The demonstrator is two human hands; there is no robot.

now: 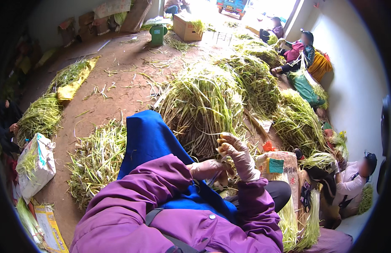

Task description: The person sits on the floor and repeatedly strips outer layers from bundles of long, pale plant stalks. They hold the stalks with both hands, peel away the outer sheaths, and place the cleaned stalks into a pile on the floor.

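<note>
Both my hands wear thin, pale gloves with soiled fingertips. My right hand (239, 155) is raised above my lap with bent fingers, pinching a thin pale strand (211, 134) that extends to the left. My left hand (211, 169) is just below and left of it, its fingers curled around something thin and whitish that is mostly hidden. A blue cloth (151, 142) covers my raised knee. In front of my hands stands a big heap of long green-yellow leafy stalks (205, 98). Another pile of leafy trimmings (97, 161) lies left of the blue cloth.
Co-workers sit along the right wall beside more stalk heaps (296, 120). A printed sack (282, 164) and pale stalk bundles (311, 218) lie close on my right. A white sack (37, 164) stands left. Farther off are a green scale (157, 33) and a cardboard box (186, 28).
</note>
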